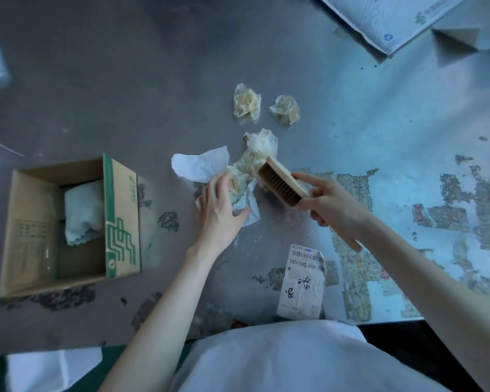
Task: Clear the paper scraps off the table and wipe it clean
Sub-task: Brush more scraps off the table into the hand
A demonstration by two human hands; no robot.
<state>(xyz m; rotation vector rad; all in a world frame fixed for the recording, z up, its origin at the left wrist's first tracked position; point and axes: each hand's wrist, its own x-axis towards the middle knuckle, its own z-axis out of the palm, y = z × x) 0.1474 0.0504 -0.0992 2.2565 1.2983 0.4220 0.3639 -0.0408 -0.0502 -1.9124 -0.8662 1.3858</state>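
Observation:
My right hand [333, 205] grips a wooden brush [282, 181] with brown bristles, its head touching a pile of crumpled yellowish scraps [259, 149] at the table's middle. My left hand [219, 209] rests flat on a white sheet of paper [201, 166] that lies under the near part of the pile, fingers spread and pressing it down. Two more crumpled scraps lie beyond: one [246, 104] to the left, one [285, 109] to the right. A shipping label [303, 281] lies flat near the front edge.
An open cardboard box [122, 219] with green print stands at the left and holds a pale cloth [82, 212]. Flat printed cardboard [393, 18] lies at the far right. The grey table [125, 94] is worn, with peeling patches on the right.

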